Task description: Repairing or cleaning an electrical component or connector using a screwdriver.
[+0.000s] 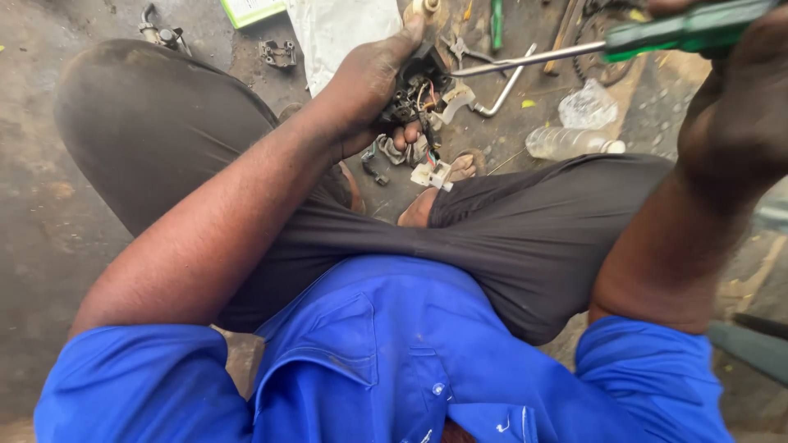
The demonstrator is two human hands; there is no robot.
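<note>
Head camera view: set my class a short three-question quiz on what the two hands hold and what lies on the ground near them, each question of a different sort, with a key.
1. True or false: the left hand holds a black electrical part with coloured wires.
2. Which tool does the right hand hold? A) hammer B) green-handled screwdriver C) pliers
3. Fill in: on the ground by the person's right knee lies a clear plastic ____.

Key
1. True; a white connector hangs from its wires.
2. B; its metal shaft points at the part.
3. bottle, lying on its side.
</note>
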